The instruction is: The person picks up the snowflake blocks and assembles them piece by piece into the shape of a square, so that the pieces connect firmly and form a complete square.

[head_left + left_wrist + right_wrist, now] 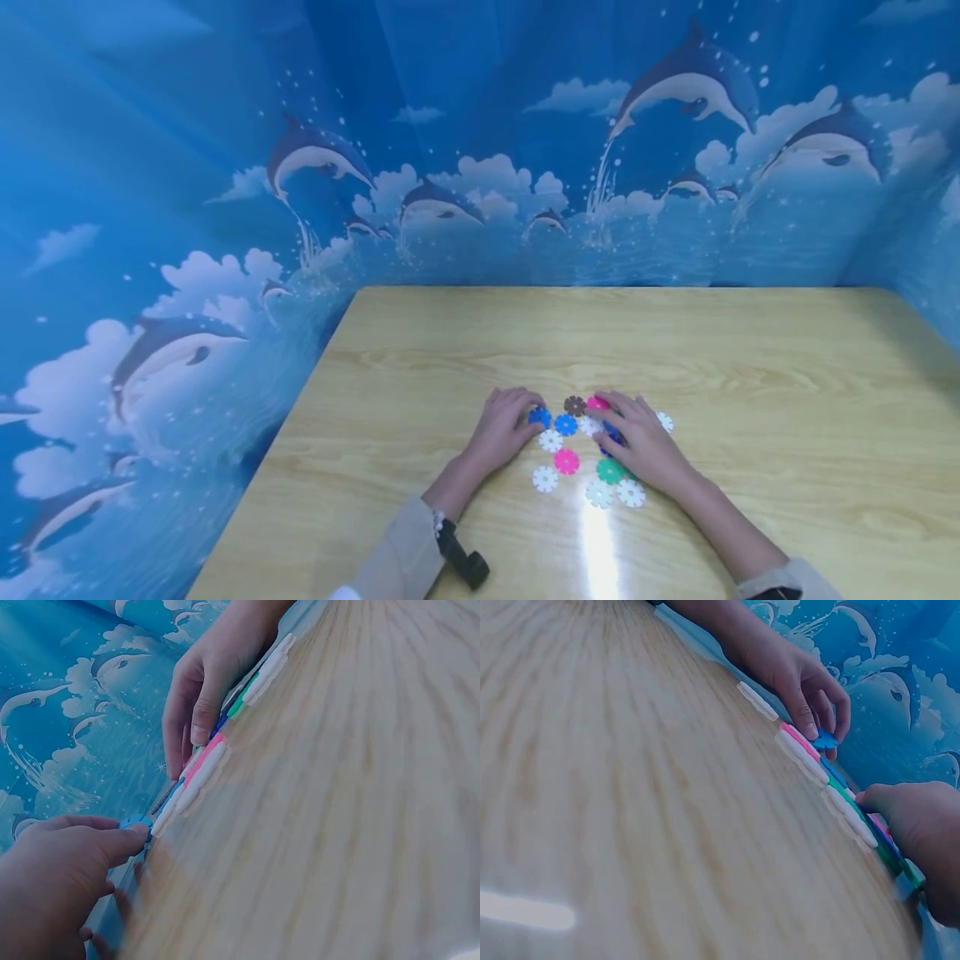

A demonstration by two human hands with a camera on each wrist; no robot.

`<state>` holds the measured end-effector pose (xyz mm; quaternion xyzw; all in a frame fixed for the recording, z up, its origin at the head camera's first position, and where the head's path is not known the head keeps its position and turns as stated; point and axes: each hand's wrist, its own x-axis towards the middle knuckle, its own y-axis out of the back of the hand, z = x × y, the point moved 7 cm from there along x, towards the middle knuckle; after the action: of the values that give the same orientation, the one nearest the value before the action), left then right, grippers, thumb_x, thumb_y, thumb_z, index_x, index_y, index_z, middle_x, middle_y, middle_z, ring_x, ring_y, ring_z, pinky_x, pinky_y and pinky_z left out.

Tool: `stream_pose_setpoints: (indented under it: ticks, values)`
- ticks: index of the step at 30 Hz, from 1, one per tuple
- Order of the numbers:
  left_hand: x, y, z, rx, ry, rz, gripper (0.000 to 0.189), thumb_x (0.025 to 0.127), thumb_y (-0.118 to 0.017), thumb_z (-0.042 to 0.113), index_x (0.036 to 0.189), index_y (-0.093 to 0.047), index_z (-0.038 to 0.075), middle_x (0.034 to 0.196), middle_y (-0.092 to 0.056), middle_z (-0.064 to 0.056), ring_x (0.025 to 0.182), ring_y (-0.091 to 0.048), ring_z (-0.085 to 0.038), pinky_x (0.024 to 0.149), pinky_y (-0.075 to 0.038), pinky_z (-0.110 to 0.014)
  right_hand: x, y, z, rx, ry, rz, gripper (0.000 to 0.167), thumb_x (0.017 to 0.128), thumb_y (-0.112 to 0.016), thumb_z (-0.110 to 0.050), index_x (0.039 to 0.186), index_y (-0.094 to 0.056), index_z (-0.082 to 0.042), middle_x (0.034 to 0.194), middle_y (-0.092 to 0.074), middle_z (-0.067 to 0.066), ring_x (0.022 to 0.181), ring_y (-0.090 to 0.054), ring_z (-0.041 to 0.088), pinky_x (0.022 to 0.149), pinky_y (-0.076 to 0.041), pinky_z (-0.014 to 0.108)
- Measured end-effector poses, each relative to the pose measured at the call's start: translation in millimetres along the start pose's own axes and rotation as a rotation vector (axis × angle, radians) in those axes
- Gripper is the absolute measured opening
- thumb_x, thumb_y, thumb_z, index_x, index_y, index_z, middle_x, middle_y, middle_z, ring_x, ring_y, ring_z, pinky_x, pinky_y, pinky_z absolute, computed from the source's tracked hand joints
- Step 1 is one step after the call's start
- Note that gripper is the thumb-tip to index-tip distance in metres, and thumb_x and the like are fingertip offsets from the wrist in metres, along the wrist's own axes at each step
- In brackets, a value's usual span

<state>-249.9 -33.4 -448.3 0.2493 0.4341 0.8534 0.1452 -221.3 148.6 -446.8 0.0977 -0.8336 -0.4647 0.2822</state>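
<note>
Several plastic snowflake discs with notched rims lie on the table. My left hand [504,429] pinches a blue snowflake disc [539,417] between thumb and fingertips at the left of the group; in the right wrist view that blue disc [824,740] is tilted. My right hand [641,442] lies over the right side of the group, fingers spread and bent down onto the discs, partly hiding a dark blue disc [612,433]. Near its fingertips are a pink disc [597,402] and a white disc [588,426]. Another blue disc [566,425] lies flat between the hands.
Closer to me lie a pink disc [566,462], a green disc [610,471] and several white discs [631,493]. A brown disc [574,406] sits at the back. The wooden table [420,333] meets a blue dolphin-print curtain [465,125] behind and at the left.
</note>
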Motion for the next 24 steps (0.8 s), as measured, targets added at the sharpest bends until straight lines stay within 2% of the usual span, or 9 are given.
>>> stream_pose_setpoints:
  ticks: [4,9,14,18,21,24]
  values:
    - [-2.3,-1.1,2.2,-0.054,-0.014,0.013,0.028,0.083,-0.068,0.023,0.108,-0.061,0.012,0.109,-0.061,0.001,0.107,-0.051,-0.016,0.101,-0.033,-0.037,-3.5,-2.1,-0.1,0.001,-0.009,-0.005,0.034,0.085,-0.065,-0.022,0.116,-0.062,-0.007,0.129,-0.047,0.019,0.122,-0.037,0.039,0.102,-0.017,0.062]
    - [-4.3,0.6,1.6,-0.096,0.023,0.021,0.028,0.081,-0.069,0.022,0.107,-0.062,0.014,0.104,-0.062,0.001,0.097,-0.053,-0.014,0.090,-0.043,-0.032,-3.9,-1.5,-1.2,0.029,-0.025,0.012,0.033,0.084,-0.067,-0.021,0.113,-0.062,-0.006,0.128,-0.049,0.018,0.121,-0.038,0.038,0.102,-0.017,0.062]
    - [-2.8,2.5,-0.4,-0.128,0.045,0.028,0.027,0.080,-0.070,0.022,0.106,-0.063,0.015,0.095,-0.063,0.001,0.085,-0.052,-0.011,0.077,-0.045,-0.026,-1.3,-1.6,-2.4,0.032,-0.017,0.022,0.036,0.083,-0.067,-0.020,0.114,-0.061,-0.004,0.129,-0.048,0.017,0.122,-0.038,0.037,0.102,-0.017,0.062]
    - [-1.0,1.8,-2.2,-0.166,0.076,0.022,0.025,0.080,-0.071,0.021,0.103,-0.064,0.016,0.088,-0.061,0.003,0.080,-0.051,-0.010,0.073,-0.044,-0.024,0.4,0.5,-1.5,0.063,-0.019,0.048,0.035,0.079,-0.070,-0.016,0.110,-0.061,-0.001,0.126,-0.050,0.018,0.120,-0.040,0.038,0.102,-0.020,0.061]
    - [-0.5,0.9,-4.4,-0.203,0.117,0.019,0.023,0.079,-0.072,0.021,0.100,-0.065,0.017,0.084,-0.061,0.005,0.078,-0.052,-0.009,0.075,-0.045,-0.026,1.0,3.7,-0.6,0.110,-0.044,0.084,0.034,0.075,-0.074,-0.012,0.105,-0.061,-0.002,0.118,-0.055,0.016,0.112,-0.046,0.036,0.098,-0.030,0.057]
    - [-0.8,0.0,-7.1,-0.251,0.152,0.016,0.021,0.079,-0.072,0.021,0.097,-0.065,0.016,0.083,-0.061,0.006,0.078,-0.054,-0.008,0.078,-0.045,-0.028,0.8,5.7,2.0,0.159,-0.115,0.111,0.033,0.073,-0.076,-0.008,0.102,-0.062,-0.005,0.103,-0.061,0.011,0.098,-0.053,0.030,0.088,-0.041,0.052]
